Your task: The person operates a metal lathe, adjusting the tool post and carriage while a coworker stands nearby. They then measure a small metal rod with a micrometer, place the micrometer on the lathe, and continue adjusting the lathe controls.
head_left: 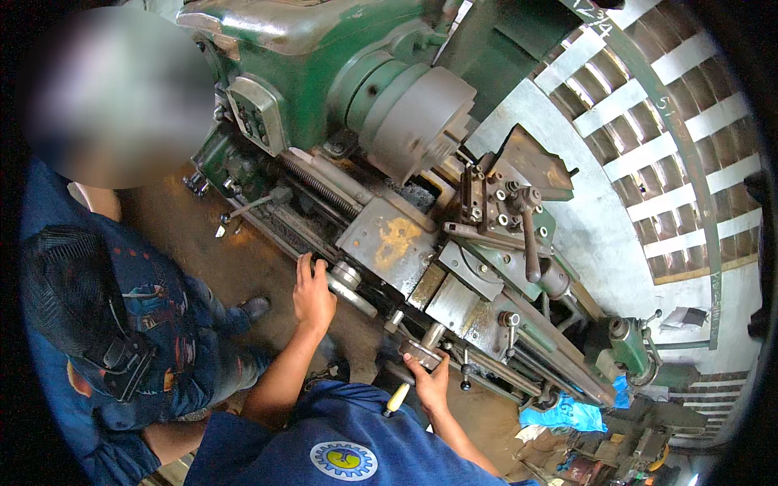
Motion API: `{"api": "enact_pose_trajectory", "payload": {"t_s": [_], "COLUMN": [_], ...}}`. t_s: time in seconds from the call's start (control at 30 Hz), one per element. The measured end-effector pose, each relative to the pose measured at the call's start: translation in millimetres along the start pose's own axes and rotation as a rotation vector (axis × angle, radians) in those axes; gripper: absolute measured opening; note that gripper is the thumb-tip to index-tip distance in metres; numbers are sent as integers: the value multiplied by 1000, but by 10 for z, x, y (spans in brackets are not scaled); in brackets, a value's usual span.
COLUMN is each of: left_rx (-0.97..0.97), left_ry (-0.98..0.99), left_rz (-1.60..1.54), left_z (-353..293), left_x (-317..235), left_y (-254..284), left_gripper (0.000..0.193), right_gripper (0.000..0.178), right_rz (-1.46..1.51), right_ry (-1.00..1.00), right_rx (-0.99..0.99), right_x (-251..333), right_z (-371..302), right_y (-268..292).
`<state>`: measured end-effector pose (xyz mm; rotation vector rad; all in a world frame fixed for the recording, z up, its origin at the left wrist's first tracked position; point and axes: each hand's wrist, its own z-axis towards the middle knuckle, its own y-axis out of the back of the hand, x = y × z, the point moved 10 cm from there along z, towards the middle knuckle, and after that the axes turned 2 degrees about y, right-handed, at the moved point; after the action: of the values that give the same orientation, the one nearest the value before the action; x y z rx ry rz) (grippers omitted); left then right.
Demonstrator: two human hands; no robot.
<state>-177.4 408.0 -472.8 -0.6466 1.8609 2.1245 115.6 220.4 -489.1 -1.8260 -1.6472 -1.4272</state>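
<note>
A green metal lathe fills the middle, tilted across the view. My left hand has its fingers hooked over the rim of the larger carriage handwheel, at the front of the lathe. To the right and lower, my right hand grips a smaller handwheel on the cross slide, thumb over its rim. A pale handle sticks out just below that wheel. Beyond my hands stand the tool post with its clamp lever and the grey chuck. Whether the chuck turns, I cannot tell.
Close on my left stands another person in dark blue clothes, with a black bag or cap-like item in front. Several levers project from the lathe's front. Blue plastic sacks lie beyond the tailstock.
</note>
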Motion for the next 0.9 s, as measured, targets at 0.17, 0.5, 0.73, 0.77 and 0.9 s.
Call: {"api": "enact_pose_trajectory", "payload": {"t_s": [0.17, 0.5, 0.73, 0.77, 0.9], "left_rx": [23, 29, 50, 40, 38], "left_ry": [21, 27, 28, 20, 17], "left_rz": [-24, -56, -24, -34, -45], "left_z": [6, 0, -2, 1, 8], "left_x": [8, 16, 27, 21, 23], "left_y": [4, -19, -43, -25, 0], "left_gripper": [52, 49, 51, 51, 51], "right_gripper": [91, 90, 68, 68, 71], "right_rz": [31, 28, 21, 56, 50], "right_ry": [-1, -14, 48, 57, 67], "right_rx": [15, -32, -76, -66, -71], "right_x": [87, 48, 46, 52, 58], "right_z": [-31, -20, -17, -16, -16], "right_y": [-22, 17, 49, 35, 44]}}
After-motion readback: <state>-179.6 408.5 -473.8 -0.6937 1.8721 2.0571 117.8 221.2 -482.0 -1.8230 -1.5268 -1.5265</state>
